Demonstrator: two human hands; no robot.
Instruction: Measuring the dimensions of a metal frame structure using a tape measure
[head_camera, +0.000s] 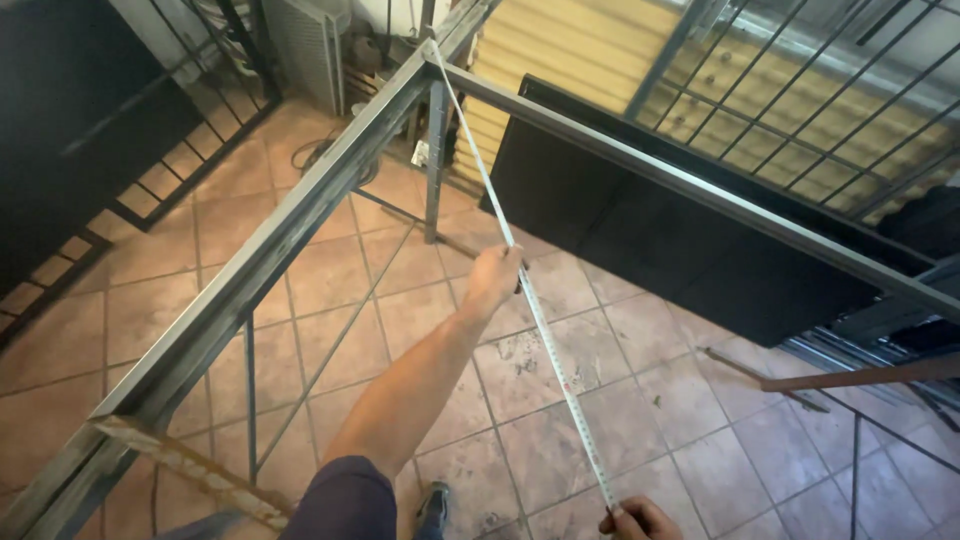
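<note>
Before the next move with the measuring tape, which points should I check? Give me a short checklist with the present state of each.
1. Tape end sits at the far corner of the steel frame: ok, it reaches the corner; whether it is hooked, cannot tell.
2. Tape measure runs straight: ok, a taut diagonal line.
3. Left hand supports the tape midway: ok, fingers on it.
4. Right hand holds the near end: ok, though partly cut off by the picture edge.
5. Reading at the near corner: cannot tell, out of view.

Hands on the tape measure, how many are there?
2. The left hand pinches the tape measure midway along its stretch; the right hand holds its near end at the picture's bottom edge, partly cut off.
</note>
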